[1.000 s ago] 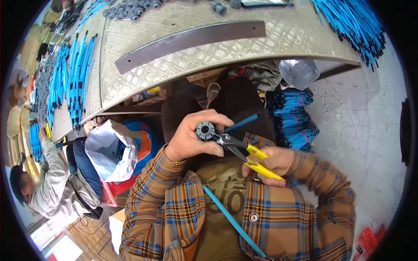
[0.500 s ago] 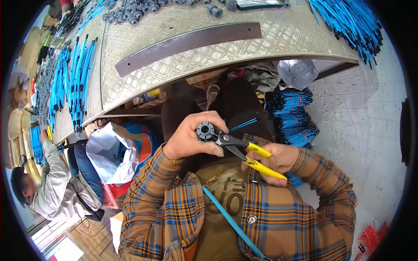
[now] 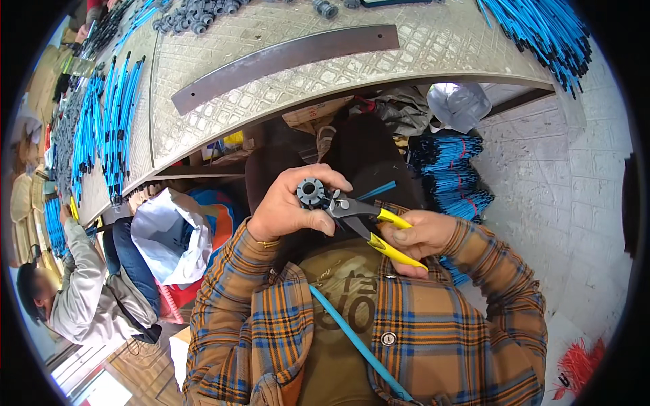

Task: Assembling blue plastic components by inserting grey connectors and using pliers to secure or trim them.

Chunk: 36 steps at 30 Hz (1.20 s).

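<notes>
Between the thumb and fingers of my left hand (image 3: 284, 204) is a round grey plastic fitting (image 3: 311, 193), notched around its rim, with a dark hole in the middle. My right hand (image 3: 421, 237) grips yellow-handled pliers (image 3: 359, 215) with dark metal jaws. The pliers' head meets the fitting's right side, close to my left thumb; what lies between the jaws is hidden. Short blue strips (image 3: 379, 190) show just beyond the pliers, over my dark trousers.
Ahead, a textured table (image 3: 159, 128) carries a curved metal strip (image 3: 288, 62), grey fittings (image 3: 198, 16) and blue tube bundles (image 3: 542, 40). More bundles (image 3: 450, 176) lie below at right. A white sack (image 3: 172, 237) stands at left, near another person (image 3: 81, 284).
Both hands, with the fitting and pliers, have shifted slightly left and up in view. The fitting's notched face shows more fully. The table has also shifted slightly in view.
</notes>
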Motion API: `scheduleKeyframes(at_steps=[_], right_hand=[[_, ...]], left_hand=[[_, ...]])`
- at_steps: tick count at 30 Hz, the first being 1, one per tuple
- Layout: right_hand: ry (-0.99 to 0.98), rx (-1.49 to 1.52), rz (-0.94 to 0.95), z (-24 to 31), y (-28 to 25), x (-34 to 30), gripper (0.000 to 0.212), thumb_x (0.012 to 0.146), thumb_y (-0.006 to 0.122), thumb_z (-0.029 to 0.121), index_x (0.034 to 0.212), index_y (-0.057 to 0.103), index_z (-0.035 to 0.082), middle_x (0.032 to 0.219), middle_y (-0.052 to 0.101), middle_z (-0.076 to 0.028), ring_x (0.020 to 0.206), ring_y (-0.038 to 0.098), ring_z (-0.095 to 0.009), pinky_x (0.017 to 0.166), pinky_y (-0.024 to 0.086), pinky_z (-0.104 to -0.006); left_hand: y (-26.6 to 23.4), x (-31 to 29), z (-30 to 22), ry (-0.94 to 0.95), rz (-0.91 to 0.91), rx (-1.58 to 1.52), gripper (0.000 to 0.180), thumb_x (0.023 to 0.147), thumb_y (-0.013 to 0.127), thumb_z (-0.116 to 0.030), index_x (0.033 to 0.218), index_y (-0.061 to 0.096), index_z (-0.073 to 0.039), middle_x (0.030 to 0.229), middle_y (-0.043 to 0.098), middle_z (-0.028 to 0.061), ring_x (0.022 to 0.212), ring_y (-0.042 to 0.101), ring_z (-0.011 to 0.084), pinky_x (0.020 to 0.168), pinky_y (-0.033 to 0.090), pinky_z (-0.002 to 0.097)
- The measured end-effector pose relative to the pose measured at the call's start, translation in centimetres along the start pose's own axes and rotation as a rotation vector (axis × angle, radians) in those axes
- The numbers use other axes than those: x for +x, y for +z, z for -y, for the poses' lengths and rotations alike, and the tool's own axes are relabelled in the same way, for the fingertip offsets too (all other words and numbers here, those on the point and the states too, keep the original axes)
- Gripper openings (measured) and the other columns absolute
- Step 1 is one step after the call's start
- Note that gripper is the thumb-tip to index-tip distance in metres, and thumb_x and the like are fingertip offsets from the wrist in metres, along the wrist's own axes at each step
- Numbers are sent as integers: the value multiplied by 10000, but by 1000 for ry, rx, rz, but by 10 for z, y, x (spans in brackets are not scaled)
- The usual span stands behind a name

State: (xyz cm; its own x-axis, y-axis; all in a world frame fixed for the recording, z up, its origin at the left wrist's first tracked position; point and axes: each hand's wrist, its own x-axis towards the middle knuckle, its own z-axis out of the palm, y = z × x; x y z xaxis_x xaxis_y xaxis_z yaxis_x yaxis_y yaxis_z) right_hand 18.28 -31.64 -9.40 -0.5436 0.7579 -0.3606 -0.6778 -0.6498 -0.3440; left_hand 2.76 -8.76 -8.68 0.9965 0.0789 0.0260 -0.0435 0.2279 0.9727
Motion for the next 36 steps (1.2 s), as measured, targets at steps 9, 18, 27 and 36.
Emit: scheduleKeyframes(at_steps=[9, 18, 27, 36], right_hand=[[124, -450, -228, 76, 32, -34, 295, 952, 497, 259, 976, 529, -33, 959, 652, -197, 823, 677, -238, 693, 569, -323], [181, -647, -255, 87, 42, -32, 303, 977, 467, 264, 1128, 526, 9, 830, 631, -70, 701, 632, -137, 623, 536, -259], [-28, -955, -483, 67, 69, -18, 282, 952, 517, 299, 985, 527, 19, 675, 566, -52, 621, 565, -118, 552, 458, -299], [-185, -2026, -673, 83, 81, -10, 264, 841, 634, 200, 964, 494, 14, 772, 579, -167, 727, 599, -322, 580, 468, -407]], left_hand=[[6, 8, -10, -53, 40, 40, 375, 663, 835, -99, 969, 631, -22, 906, 599, 12, 797, 565, 81, 725, 450, 231], [7, 5, -5, -29, 16, 59, 323, 683, 810, -83, 944, 628, -29, 871, 587, 12, 797, 551, 78, 709, 440, 234], [7, -3, -2, -2, -149, 91, 234, 709, 778, -81, 850, 597, -36, 820, 579, 6, 750, 535, 64, 670, 428, 230], [15, -3, -8, -53, -421, 133, 412, 706, 752, -54, 1084, 591, -26, 889, 573, 6, 821, 532, 62, 731, 430, 215]])
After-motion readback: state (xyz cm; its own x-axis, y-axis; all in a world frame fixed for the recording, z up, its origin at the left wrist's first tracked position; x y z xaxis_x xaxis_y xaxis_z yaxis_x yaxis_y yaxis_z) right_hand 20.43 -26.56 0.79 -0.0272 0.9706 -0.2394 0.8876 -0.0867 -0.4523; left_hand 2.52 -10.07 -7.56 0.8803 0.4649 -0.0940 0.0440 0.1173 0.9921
